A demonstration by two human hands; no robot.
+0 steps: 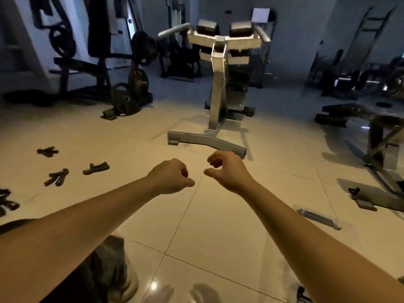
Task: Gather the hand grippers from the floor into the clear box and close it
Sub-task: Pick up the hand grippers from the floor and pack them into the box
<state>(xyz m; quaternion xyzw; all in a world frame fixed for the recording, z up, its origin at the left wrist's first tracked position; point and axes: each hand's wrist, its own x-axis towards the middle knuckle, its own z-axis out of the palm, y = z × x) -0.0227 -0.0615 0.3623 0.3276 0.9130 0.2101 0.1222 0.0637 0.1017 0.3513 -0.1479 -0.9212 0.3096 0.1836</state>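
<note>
Several black hand grippers lie on the pale tiled floor at the left: one (47, 151) farthest away, one (57, 176) below it, one (96, 168) nearest my hands, and more (6, 202) at the left edge. A low clear plastic item with a grey-blue edge (318, 217), possibly the clear box or its lid, lies on the floor at the right. Both arms reach out over the floor in the middle. My left hand (172, 177) is curled into a loose fist and holds nothing. The fingers of my right hand (227, 169) are bent, apart from the thumb, and it is empty.
A silver gym machine stands ahead, its base bar (207, 142) just beyond my hands. A weight-plate rack (131, 95) is at the back left. A bench frame (380, 145) and its foot (371, 199) are at the right. My shoe (129, 285) is below.
</note>
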